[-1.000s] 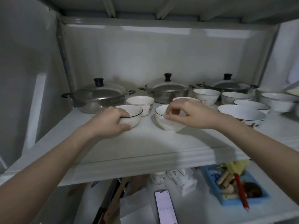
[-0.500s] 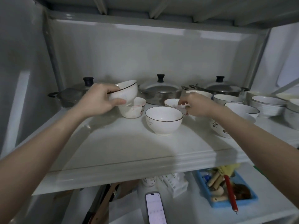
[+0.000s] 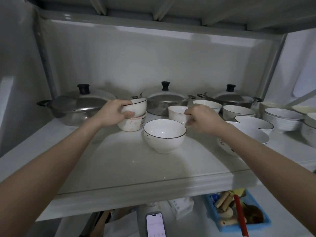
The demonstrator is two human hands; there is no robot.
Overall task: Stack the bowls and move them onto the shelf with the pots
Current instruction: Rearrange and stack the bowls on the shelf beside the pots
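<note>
My left hand (image 3: 114,113) grips a white bowl with a dark rim (image 3: 137,106), which sits in a pink-patterned bowl (image 3: 132,124) on the white shelf (image 3: 119,168). My right hand (image 3: 202,119) pinches the rim of a small white bowl (image 3: 177,112) behind the middle. In front, a larger dark-rimmed bowl (image 3: 164,135) stands alone. Three lidded steel pots line the back: left pot (image 3: 77,106), middle pot (image 3: 165,100), right pot (image 3: 230,98).
More white bowls (image 3: 238,111) and a stack of bowls (image 3: 283,119) crowd the shelf's right side. My right forearm partly covers a patterned bowl (image 3: 225,146). Below the shelf lie a phone (image 3: 155,224) and a blue tray of utensils (image 3: 239,214).
My left hand lowered its dark-rimmed bowl into the pink-patterned bowl. My right hand left the front bowl, reached back and took hold of the small white bowl's rim.
</note>
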